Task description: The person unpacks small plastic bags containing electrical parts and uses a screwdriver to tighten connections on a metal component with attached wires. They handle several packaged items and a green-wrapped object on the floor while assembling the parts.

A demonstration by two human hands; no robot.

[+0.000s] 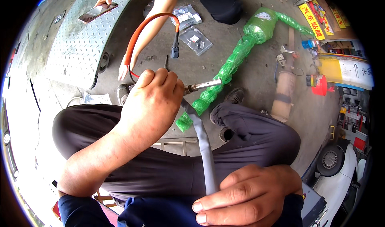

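My left hand is closed round a metal probe sensor, whose silver tip sticks out to the right past my fingers. From the same fist an orange cable loops up and over, ending in a hanging black connector. A long grey strip runs from just below my left hand down to my right hand. The right fingers are bent over its lower end, and how its upper end meets the sensor is partly hidden. Behind the sensor tip lies a long part in green bubble wrap.
Across from me, another person's hand reaches to the floor; their other hand holds a phone. Plastic bags lie between us. A metal tread-plate cart stands left, a cardboard tube right, and a white car at lower right.
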